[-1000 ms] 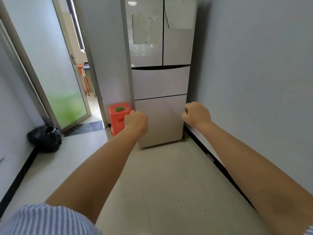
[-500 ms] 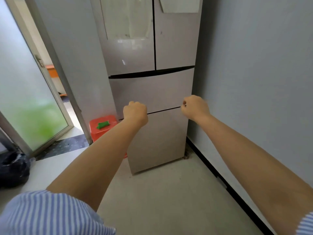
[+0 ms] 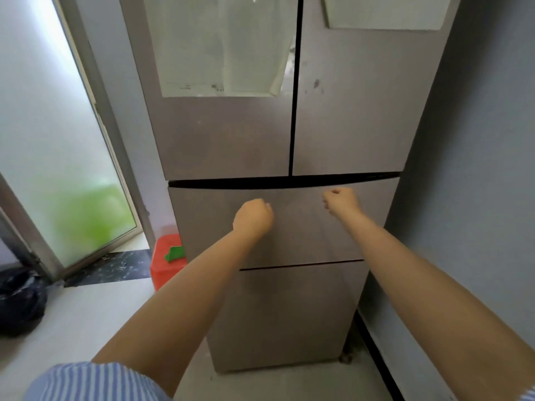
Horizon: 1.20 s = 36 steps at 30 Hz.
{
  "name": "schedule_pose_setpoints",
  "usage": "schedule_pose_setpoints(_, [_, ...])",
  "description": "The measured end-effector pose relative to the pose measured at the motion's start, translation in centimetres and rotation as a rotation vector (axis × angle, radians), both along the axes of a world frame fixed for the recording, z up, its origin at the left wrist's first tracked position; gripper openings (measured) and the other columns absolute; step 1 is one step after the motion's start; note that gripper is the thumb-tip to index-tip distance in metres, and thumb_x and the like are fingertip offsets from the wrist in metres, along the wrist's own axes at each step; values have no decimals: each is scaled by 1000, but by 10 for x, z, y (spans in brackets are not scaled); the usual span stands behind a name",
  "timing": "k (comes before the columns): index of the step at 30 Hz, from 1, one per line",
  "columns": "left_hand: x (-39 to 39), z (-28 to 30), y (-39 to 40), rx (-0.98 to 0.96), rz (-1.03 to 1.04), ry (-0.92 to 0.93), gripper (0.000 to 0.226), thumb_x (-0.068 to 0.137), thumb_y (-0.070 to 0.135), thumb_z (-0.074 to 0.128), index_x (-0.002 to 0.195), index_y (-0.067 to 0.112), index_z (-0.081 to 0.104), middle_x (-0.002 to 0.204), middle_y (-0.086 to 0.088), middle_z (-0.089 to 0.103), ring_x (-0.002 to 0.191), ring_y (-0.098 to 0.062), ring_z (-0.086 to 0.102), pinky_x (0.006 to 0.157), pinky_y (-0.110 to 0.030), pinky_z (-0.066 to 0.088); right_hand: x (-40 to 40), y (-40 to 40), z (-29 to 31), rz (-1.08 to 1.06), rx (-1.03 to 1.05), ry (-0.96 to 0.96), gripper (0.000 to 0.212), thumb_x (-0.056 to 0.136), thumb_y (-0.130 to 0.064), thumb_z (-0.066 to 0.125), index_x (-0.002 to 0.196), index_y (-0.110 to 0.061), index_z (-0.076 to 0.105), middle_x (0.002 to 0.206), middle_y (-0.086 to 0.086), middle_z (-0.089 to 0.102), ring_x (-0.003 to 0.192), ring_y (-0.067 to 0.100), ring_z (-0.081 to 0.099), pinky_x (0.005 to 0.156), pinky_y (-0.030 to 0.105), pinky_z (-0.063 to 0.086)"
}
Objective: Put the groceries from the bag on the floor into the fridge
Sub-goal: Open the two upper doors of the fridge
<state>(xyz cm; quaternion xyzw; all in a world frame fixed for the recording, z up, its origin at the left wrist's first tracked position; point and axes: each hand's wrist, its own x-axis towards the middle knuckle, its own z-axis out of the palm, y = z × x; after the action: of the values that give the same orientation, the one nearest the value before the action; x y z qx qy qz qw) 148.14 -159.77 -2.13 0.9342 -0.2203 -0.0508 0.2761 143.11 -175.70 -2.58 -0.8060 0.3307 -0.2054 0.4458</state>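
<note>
**Both fists raised before the closed fridge**

A black bag [image 3: 20, 302] was located on the floor [image 3: 75, 319] at the far left, against the wall and beside the frosted glass door [image 3: 58, 157]. Its contents could not be seen. A red bin [image 3: 166, 256] with a green item [image 3: 174, 253] on top was positioned just beside the left flank of the fridge [image 3: 246, 140].

The fridge was found with both upper doors closed and both lower drawers closed. Paper sheets [image 3: 220, 47] were fixed to the upper doors.

The left hand [image 3: 254, 217] was held in front of the upper drawer [image 3: 301, 224], with the fingers curled into a fist; the grip was narrow and nothing was held. Contact with the drawer front could not be confirmed. A striped sleeve [image 3: 95, 382] was visible at the lower left edge.

The right hand [image 3: 341, 201] was held slightly higher, near the top edge of the same drawer, just below the dark gap under the upper doors. Its fingers were likewise curled, and nothing was held.

A grey wall [image 3: 477, 198] was located to the right of the fridge.
</note>
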Motion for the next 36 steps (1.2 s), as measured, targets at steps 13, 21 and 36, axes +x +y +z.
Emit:
schedule_pose_setpoints(13, [119,-4,-120,-1574,403,948,49,97,29,49,137,1,41,133,-13,54,121,-25,54,106,-30,41,140,-56,1,-148,1150,-585,58,90,-34,54,137,-4,35,147,19,35,135,31,37,106,40,38])
schedule_pose_setpoints(21, [103,-17,-120,-1621,475,858,27,94,37,52,79,15,51,72,3,52,56,-7,44,49,-11,44,122,-57,-9,-70,1064,-565,49,90,-35,53,126,-2,45,120,14,53,92,23,58,66,25,50])
schedule_pose_setpoints(36, [-50,-21,11,-1548,766,367,60,92,35,55,142,9,35,134,-7,50,119,-20,50,108,-34,39,-93,-43,-7,-129,1112,-676,43,95,-32,45,134,-14,43,134,8,50,114,22,51,83,27,45])
